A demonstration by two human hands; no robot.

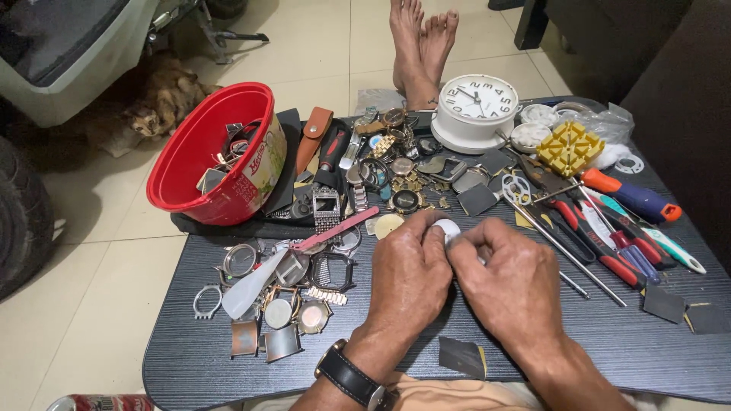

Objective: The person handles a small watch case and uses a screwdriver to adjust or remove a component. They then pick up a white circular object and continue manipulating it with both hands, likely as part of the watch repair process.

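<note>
- Your left hand (407, 278) and right hand (512, 283) meet at the table's (609, 342) centre, fingers jointly pinching a small white disc (446, 227)
- Watch cases (282, 304) lie left; screwdrivers (609, 243) right; a white clock (477, 110) far

I see free room only on the near part of the dark grey wooden table (609, 350), in front of my left hand (407, 278) and right hand (514, 281), and at its near right side. To the left, a heap of metal watch cases (282, 293) blocks the way. Behind my hands lie many loose watch parts (396, 171), and the tilted red plastic bowl (217, 152) closes the far left. The white round alarm clock (476, 110) stands at the far edge. To the right, red-handled screwdrivers and pliers (601, 236) lie across the path.
</note>
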